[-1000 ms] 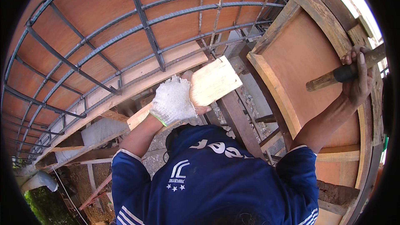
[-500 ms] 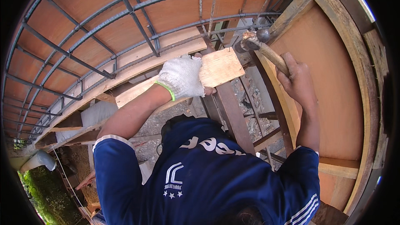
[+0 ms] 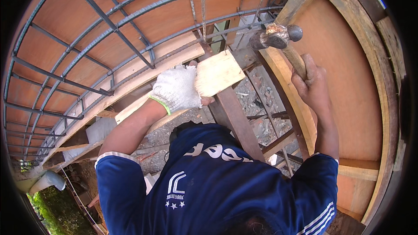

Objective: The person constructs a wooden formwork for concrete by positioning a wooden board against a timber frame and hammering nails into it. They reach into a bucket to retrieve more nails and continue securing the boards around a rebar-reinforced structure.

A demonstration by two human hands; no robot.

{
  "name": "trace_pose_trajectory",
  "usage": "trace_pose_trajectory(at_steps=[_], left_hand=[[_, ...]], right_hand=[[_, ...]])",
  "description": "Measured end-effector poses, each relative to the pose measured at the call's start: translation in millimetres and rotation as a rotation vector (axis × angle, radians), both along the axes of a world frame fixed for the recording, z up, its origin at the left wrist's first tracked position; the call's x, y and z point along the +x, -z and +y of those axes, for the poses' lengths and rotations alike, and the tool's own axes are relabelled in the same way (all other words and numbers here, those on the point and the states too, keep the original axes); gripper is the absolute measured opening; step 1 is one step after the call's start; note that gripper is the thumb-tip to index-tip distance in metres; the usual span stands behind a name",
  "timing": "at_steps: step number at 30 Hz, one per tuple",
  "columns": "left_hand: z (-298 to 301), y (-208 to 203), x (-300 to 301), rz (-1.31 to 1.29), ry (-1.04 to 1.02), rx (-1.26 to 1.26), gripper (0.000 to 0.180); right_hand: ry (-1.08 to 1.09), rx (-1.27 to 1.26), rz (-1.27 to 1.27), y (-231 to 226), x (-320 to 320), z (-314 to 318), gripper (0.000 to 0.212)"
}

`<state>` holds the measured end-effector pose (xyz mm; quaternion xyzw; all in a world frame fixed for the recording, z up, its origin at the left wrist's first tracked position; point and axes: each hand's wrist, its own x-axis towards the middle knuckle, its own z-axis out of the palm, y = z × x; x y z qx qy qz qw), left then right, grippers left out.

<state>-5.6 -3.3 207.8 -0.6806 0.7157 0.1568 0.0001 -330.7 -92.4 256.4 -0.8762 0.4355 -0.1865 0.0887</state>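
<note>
A worker in a dark blue shirt (image 3: 235,182) grips a pale wooden plank (image 3: 219,74) with the gloved left hand (image 3: 177,88) and a hammer (image 3: 291,56) with the bare right hand (image 3: 311,82). The plank lies directly under the left palm, its cut end reaching out past the glove to the right, its other stretch showing beyond the wrist to the lower left. Bare digit tips poke from the white knit glove at the plank's far and near edges, closed around its width. The right fist is wrapped around the hammer's wooden handle, and the dark head sits above and to the right of the plank's end, near it but apart in this view. A thin dark upright piece, too small to identify surely, stands at the plank's far edge. Below the plank's end runs a dark brown beam (image 3: 238,122). A grid of steel bars (image 3: 114,28) curves before reddish-brown panels (image 3: 165,21), while a wooden frame (image 3: 363,39) backed with plywood (image 3: 339,61) rises at right.
</note>
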Motion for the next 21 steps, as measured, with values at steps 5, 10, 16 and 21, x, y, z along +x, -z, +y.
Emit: trace_pose_trajectory(at_steps=[5,10,16,21], left_hand=[[-1,-3,-1,-0.046,0.014,-0.017,0.099],[0,2,0,-0.086,-0.009,-0.045,0.100],[-2,5,3,-0.053,0.036,-0.091,0.100],[0,1,1,-0.065,-0.001,-0.066,0.099]], right_hand=[[-0.052,-0.053,0.378,28,1,-5,0.027],[0.025,-0.005,0.010,6,3,-4,0.033],[-0.036,-0.052,0.417,36,8,4,0.032],[0.051,-0.023,0.139,11,12,3,0.031]])
